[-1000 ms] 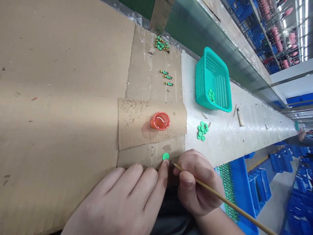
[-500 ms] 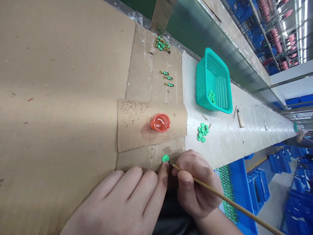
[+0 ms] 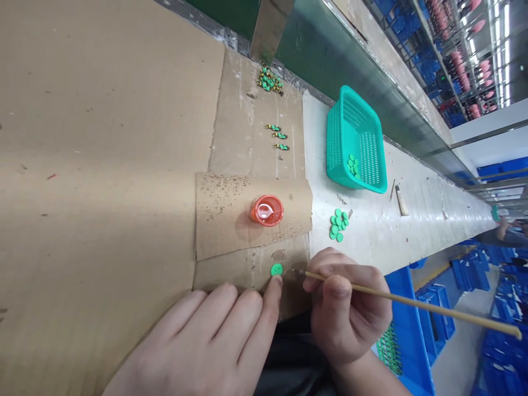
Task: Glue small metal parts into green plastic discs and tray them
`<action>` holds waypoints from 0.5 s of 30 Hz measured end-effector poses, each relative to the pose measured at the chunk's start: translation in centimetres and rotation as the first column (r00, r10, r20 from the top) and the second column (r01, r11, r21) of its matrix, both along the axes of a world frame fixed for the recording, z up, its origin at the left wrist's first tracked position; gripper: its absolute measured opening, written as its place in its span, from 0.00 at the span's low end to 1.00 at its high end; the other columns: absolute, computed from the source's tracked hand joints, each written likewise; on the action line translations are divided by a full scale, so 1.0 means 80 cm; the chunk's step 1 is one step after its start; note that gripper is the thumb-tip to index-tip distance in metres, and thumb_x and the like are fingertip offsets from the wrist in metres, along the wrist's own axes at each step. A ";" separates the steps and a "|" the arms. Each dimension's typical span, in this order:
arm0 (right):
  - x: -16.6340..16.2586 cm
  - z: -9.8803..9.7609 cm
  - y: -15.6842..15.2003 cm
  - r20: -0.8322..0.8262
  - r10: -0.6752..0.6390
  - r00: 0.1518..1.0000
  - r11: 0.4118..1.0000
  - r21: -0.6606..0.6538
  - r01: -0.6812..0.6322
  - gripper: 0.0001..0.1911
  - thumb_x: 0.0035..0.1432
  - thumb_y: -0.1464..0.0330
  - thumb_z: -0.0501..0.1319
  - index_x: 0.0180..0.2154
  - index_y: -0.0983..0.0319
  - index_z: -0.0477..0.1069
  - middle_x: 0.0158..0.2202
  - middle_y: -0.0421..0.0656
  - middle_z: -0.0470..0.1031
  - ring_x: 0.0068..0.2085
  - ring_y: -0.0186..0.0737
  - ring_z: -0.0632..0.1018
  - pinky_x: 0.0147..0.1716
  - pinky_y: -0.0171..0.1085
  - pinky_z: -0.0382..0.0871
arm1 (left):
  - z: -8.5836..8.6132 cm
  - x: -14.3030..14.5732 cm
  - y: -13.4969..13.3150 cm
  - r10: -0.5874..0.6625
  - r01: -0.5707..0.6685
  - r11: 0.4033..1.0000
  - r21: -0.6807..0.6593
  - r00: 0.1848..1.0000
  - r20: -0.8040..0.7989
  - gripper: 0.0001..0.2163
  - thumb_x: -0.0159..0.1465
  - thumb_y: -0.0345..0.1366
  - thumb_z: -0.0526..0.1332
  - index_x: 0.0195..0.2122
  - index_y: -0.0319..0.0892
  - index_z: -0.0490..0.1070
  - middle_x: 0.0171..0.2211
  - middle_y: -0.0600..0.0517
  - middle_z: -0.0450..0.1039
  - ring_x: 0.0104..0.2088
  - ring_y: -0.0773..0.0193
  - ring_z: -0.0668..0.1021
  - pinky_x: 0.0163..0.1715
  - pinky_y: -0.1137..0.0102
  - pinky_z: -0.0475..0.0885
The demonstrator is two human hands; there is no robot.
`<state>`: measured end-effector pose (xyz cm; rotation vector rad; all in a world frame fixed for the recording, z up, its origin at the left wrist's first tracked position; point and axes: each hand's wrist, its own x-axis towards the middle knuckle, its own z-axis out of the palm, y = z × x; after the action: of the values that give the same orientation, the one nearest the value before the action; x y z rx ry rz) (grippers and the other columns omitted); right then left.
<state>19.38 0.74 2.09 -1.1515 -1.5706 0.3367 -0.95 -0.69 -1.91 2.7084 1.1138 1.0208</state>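
Note:
My left hand [image 3: 223, 335] lies flat on the cardboard, fingers stretched out. Its index fingertip touches the lower edge of a small round green disc [image 3: 276, 269] with small dark marks, like a button. In a pinch, my right hand [image 3: 350, 302] holds a thin wooden stick [image 3: 437, 309] with a fine tip, perhaps a small brush. The tip points left and stays a short gap from the disc. Beyond the disc stands a small red cup [image 3: 268, 211] of shiny liquid on a cardboard piece [image 3: 223, 231] spotted with small marks.
Green discs [image 3: 338, 224] lie right of the cup; more are in a teal basket [image 3: 335, 148]. Three small green-and-gold figures [image 3: 280, 136] lie in a row before a pile [image 3: 270, 81] of similar ones. A knife-like tool [image 3: 401, 201] and a blue crate [image 3: 406, 330] are at right.
My right hand has drawn the stick rightward, away from the disc, and tilted it flatter. My left index fingertip stays at the disc's edge; the whole view has shifted slightly.

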 end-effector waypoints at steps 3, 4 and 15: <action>-0.003 0.012 0.018 -0.009 -0.014 1.000 1.000 0.003 0.014 0.08 0.84 0.73 0.61 0.48 0.60 0.78 0.30 0.37 0.78 0.28 0.38 0.80 0.29 0.41 0.80 | 0.000 0.001 0.001 0.006 -0.006 1.000 0.005 1.000 -0.002 0.14 0.79 0.31 0.65 0.60 0.34 0.83 0.32 0.53 0.68 0.33 0.58 0.68 0.35 0.54 0.59; -0.003 0.016 0.027 0.000 -0.009 1.000 1.000 0.016 0.009 0.07 0.83 0.73 0.61 0.48 0.60 0.78 0.31 0.38 0.79 0.29 0.38 0.81 0.30 0.41 0.80 | 0.000 0.002 0.002 0.008 -0.008 1.000 0.009 1.000 0.002 0.13 0.78 0.31 0.65 0.60 0.34 0.84 0.32 0.53 0.67 0.33 0.58 0.67 0.35 0.54 0.59; -0.016 0.008 0.081 0.149 0.059 0.987 0.998 0.021 -0.063 0.07 0.81 0.74 0.65 0.45 0.57 0.75 0.34 0.38 0.81 0.33 0.38 0.82 0.34 0.40 0.79 | -0.010 0.009 0.002 0.038 -0.040 0.999 0.024 0.997 0.073 0.09 0.78 0.28 0.62 0.51 0.39 0.83 0.33 0.52 0.72 0.35 0.57 0.71 0.38 0.55 0.61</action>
<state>18.10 7.20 2.75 -1.1315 -1.7378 0.2756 -0.21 -0.52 -2.69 2.6551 1.1541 1.1362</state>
